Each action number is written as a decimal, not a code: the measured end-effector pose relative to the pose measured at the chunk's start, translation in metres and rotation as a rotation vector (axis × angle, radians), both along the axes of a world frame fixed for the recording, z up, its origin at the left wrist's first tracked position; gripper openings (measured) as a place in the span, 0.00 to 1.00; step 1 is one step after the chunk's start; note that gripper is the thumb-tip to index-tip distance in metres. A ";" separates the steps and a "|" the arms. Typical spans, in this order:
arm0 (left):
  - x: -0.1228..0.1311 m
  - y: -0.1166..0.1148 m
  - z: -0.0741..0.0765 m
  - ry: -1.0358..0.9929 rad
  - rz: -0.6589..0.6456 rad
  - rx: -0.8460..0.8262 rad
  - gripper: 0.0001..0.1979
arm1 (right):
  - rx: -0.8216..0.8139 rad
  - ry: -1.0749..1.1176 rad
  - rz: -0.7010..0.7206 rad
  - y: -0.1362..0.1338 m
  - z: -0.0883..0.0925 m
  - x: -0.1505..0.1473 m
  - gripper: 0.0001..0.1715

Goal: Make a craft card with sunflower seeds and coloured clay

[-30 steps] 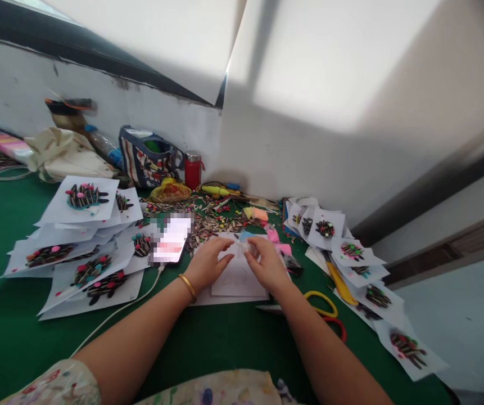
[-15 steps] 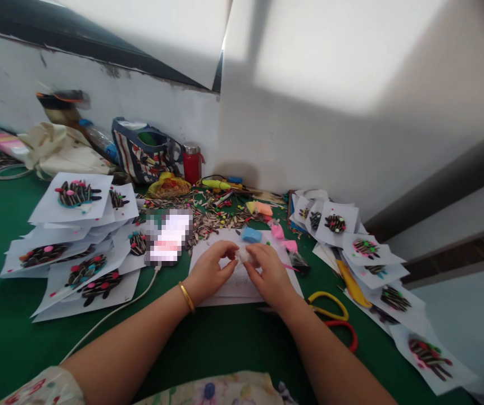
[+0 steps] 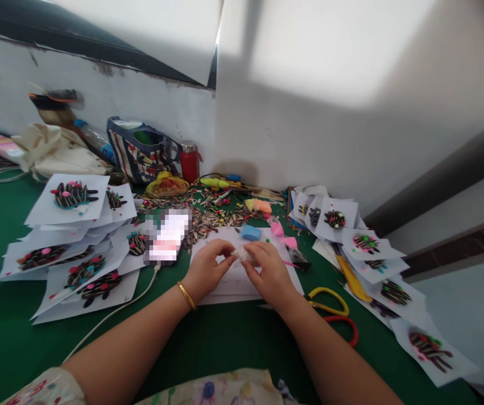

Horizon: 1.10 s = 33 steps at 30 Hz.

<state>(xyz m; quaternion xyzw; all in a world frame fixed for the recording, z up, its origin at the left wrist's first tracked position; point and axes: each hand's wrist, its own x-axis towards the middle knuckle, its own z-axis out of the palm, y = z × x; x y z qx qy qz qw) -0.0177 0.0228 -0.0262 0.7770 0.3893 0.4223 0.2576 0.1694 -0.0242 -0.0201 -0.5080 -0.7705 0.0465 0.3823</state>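
My left hand [image 3: 207, 269] and my right hand [image 3: 267, 270] meet over a white sheet of paper [image 3: 288, 281] on the green table. Both pinch a small whitish lump [image 3: 242, 254] between their fingertips. What the lump is made of I cannot make out. A gold bangle [image 3: 186, 295] sits on my left wrist. A blue clay piece [image 3: 250, 232] lies just beyond the hands on the paper.
A phone [image 3: 166, 236] with a white cable lies left of the hands. Paper sheets with seed pictures [image 3: 73, 197] pile up left and right [image 3: 337, 218]. Loose seeds [image 3: 208, 216], pink clay [image 3: 276, 228], scissors [image 3: 330, 309], a red flask [image 3: 189, 161] and a striped bag [image 3: 140, 152] surround the paper.
The hands have drawn slightly nearer to me and closed together on the lump. The view has tilted a little, shifting the piles.
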 end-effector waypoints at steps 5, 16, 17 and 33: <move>0.000 0.000 0.002 -0.007 0.004 -0.018 0.04 | -0.002 0.009 0.001 -0.001 0.001 0.000 0.19; 0.000 0.001 0.002 -0.027 -0.092 0.017 0.09 | -0.018 0.001 0.009 -0.001 0.004 -0.001 0.15; 0.000 0.001 0.002 0.005 -0.095 0.013 0.10 | -0.020 -0.003 0.009 0.000 0.004 -0.001 0.14; 0.001 -0.001 0.003 0.268 -0.082 -0.011 0.10 | -0.100 0.035 -0.002 -0.001 -0.003 -0.009 0.09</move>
